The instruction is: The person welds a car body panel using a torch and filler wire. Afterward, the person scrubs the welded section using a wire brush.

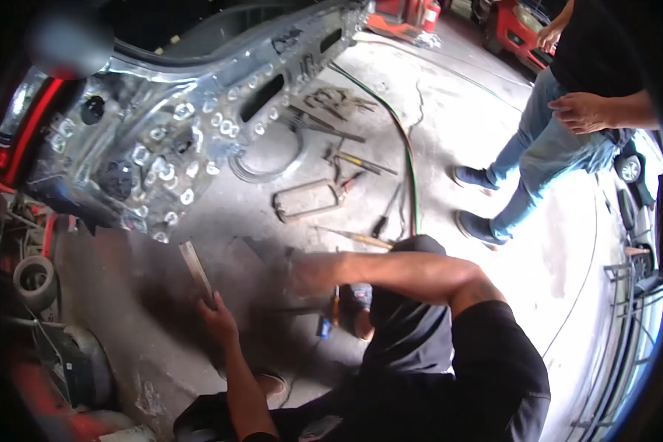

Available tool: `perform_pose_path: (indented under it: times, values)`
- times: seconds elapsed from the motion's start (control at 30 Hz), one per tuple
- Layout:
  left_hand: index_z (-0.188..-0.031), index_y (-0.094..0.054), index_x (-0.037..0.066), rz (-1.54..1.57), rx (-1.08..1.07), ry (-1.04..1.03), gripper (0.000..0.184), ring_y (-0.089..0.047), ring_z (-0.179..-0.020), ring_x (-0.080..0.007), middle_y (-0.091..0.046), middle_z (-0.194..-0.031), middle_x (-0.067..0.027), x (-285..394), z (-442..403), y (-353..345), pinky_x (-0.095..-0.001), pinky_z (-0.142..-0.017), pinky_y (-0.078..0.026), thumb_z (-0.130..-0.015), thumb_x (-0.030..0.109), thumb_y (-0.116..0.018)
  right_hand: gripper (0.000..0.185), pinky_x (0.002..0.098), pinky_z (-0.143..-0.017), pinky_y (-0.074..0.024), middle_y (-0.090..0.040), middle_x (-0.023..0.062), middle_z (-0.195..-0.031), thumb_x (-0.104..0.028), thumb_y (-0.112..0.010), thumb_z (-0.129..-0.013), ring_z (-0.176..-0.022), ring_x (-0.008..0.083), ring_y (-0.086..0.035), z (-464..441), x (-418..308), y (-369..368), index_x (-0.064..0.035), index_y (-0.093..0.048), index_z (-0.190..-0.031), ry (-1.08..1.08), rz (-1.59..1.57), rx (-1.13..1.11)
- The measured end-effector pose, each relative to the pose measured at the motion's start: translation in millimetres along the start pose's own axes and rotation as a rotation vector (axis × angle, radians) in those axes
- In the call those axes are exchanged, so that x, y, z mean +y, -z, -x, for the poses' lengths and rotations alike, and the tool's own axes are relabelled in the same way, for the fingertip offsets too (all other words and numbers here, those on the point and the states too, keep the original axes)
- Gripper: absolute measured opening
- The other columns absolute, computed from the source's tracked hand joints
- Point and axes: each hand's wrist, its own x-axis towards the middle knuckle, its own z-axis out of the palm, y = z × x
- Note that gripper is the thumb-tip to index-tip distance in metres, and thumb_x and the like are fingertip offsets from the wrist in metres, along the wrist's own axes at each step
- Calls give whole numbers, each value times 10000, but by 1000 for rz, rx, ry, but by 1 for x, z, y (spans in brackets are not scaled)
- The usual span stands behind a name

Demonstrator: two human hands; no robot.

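My left hand (219, 321) is closed around the lower end of a flat, pale metal strip (194, 265), which points up and away from me. My right arm reaches across from the right. At its end, my right hand (313, 274) is smeared by motion, so its fingers cannot be made out. A dark, blurred shape lies just left of that hand; I cannot tell whether the hand holds it. Beyond both hands stands a bare-metal car body panel (162, 140) with many ground spots and several openings.
A hacksaw frame (309, 201), a wire coil (269, 175), a yellow-handled tool (365, 162) and a screwdriver (380, 225) lie on the concrete floor. A hose (403, 136) runs past them. Another person (538, 162) stands at right. Car parts (70, 361) sit at left.
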Motion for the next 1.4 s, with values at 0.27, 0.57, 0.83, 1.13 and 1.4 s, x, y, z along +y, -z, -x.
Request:
perform_pose_path:
  times: [0.27, 0.57, 0.83, 1.13, 1.4]
  values:
    - [-1127, -708, 51, 684, 38, 434, 350, -608, -720, -132, -653, -861, -35, -48, -73, 34, -300, -657, -512, -1047, 366, -579, 554, 507, -850, -510, -690, 209, -953, -330, -659, -951, -938, 415, -661, 22, 18, 23, -68, -538, -1425, -60, 286, -68]
    - [-1157, -659, 29, 884, -469, 512, 534, -448, -489, -110, -559, -706, -46, 23, -233, 89, -282, -438, -350, -1069, 510, -444, 523, 495, -852, -494, -681, 210, -970, -357, -655, -965, -950, 407, -652, 9, -5, 30, -87, -554, -1402, -140, 213, -157]
    - [-1084, -672, 36, 764, -548, 463, 541, -403, -433, -102, -536, -642, -31, 1, -192, 115, -275, -390, -302, -1061, 533, -459, 508, 489, -880, -512, -695, 199, -961, -325, -662, -963, -966, 392, -663, -4, -12, 24, -93, -553, -1402, -97, 256, -158]
    - [-1029, -675, 53, 847, -401, 495, 557, -400, -428, -84, -559, -664, -26, 42, -196, 101, -265, -379, -296, -1054, 566, -456, 506, 481, -878, -510, -700, 193, -994, -306, -665, -961, -978, 381, -668, 0, -17, 28, -78, -549, -1398, -120, 185, -180]
    - [-1005, -649, 58, 831, 38, 521, 459, -415, -456, -62, -547, -701, -1, 56, -109, 58, -251, -403, -337, -1063, 483, -485, 499, 485, -926, -496, -706, 205, -1052, -320, -647, -977, -1047, 393, -664, 1, -18, 22, -101, -541, -1413, -197, 156, -239]
